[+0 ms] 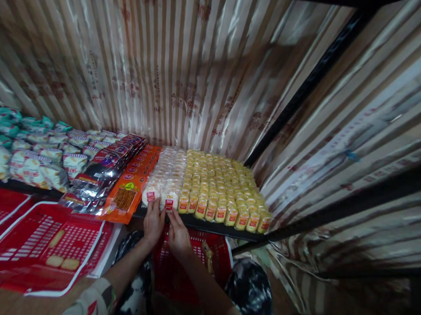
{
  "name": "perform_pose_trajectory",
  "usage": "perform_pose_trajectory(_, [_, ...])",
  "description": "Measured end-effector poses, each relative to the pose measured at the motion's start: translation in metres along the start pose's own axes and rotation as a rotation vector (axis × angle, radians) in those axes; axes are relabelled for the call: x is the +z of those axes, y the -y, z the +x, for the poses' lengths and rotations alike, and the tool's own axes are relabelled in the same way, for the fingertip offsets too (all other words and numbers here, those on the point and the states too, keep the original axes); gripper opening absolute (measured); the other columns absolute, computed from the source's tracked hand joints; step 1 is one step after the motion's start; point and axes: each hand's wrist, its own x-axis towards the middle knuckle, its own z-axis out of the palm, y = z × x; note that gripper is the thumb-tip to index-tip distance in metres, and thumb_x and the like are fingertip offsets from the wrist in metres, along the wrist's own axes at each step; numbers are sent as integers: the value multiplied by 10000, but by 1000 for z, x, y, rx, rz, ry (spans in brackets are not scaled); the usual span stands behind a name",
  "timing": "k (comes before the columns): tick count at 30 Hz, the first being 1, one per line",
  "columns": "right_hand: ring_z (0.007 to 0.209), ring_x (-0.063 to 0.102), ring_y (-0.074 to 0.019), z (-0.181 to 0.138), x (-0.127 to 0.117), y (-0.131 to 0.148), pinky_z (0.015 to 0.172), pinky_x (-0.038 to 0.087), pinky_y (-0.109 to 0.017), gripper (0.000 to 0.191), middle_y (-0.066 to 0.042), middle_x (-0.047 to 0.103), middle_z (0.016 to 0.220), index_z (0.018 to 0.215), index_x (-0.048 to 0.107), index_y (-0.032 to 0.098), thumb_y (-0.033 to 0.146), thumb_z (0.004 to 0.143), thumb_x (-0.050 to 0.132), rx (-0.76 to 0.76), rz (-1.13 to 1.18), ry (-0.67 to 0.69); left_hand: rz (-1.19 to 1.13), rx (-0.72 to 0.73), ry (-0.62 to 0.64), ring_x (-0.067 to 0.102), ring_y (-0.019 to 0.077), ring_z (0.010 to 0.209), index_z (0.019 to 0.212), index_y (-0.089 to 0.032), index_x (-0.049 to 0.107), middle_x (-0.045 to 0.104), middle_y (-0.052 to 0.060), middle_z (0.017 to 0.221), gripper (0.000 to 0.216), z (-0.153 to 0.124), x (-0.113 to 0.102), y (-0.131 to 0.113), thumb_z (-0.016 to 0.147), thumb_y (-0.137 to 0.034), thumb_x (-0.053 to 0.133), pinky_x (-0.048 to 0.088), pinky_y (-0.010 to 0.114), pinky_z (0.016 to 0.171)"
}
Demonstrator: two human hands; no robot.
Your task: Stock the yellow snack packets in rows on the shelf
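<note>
Both hands reach to the front edge of the dark shelf (206, 226): the left hand (153, 223) and right hand (178, 232) rest loosely open-fingered, fingertips touching the clear-wrapped white round cakes with small red labels (165, 193). These sit between an orange flat packet (124, 200) and rows of yellow-wrapped small cakes (223, 187); no label's writing is legible.
</note>
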Motion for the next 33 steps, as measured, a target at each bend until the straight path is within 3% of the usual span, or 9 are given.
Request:
perform_pose_trajectory(7, [1156, 519, -214, -10, -2, 4, 972, 441, -372, 430, -170, 515, 1274, 1125, 610, 93, 88, 772, 363, 31, -3, -111, 50, 31, 92, 582, 233, 999, 1229, -114, 447, 511, 157, 1141, 394, 3, -2, 1, 866, -259, 402, 515, 341, 779])
perform_pose_trajectory(13, [993, 619, -172, -5, -29, 27, 882, 509, -337, 420, -103, 623, 1135, 1203, 549, 183, 134, 838, 349, -28, 86, -146, 20, 82, -82, 581, 204, 974, 1157, -162, 512, 538, 117, 1090, 328, 4, -22, 12, 891, -261, 346, 524, 333, 762])
perform_pose_trajectory(17, [919, 639, -170, 29, -44, 45, 840, 525, -325, 399, -95, 656, 1052, 1247, 494, 166, 193, 878, 343, -30, 115, -112, 102, 105, -252, 551, 227, 1015, 1063, -151, 582, 554, 124, 1068, 304, 27, -49, 42, 867, -189, 352, 481, 389, 874])
perform_pose_trajectory(19, [933, 632, -170, 57, -44, 55, 871, 508, -334, 393, -104, 644, 1075, 1231, 503, 149, 185, 876, 337, -61, 74, -87, 174, 113, -263, 530, 247, 1059, 1014, -146, 606, 560, 132, 1102, 292, 42, -60, 60, 859, -180, 361, 453, 419, 919])
perform_pose_trajectory(25, [1235, 421, -200, 162, -4, 86, 1049, 339, -339, 482, -175, 490, 1290, 1215, 510, 29, 21, 761, 348, -133, -201, 113, 262, 254, -146, 500, 239, 1157, 1079, -128, 586, 573, 146, 1190, 325, 75, -63, 107, 851, -169, 358, 453, 420, 951])
perform_pose_trajectory(29, [1307, 304, -254, 218, 38, 101, 1090, 238, -368, 563, -203, 424, 1344, 1276, 439, -6, 27, 714, 457, -9, -396, 344, 359, 335, -150, 468, 262, 1201, 1159, -103, 542, 554, 161, 1235, 370, 87, -52, 125, 849, -226, 380, 457, 437, 945])
perform_pose_trajectory(33, [1318, 263, -320, 249, 78, 97, 1068, 239, -452, 549, -217, 445, 1324, 1249, 482, 20, 105, 709, 539, 87, -426, 396, 414, 363, -181, 444, 266, 1223, 1225, -85, 490, 563, 172, 1224, 414, 98, -42, 134, 856, -202, 345, 427, 458, 970])
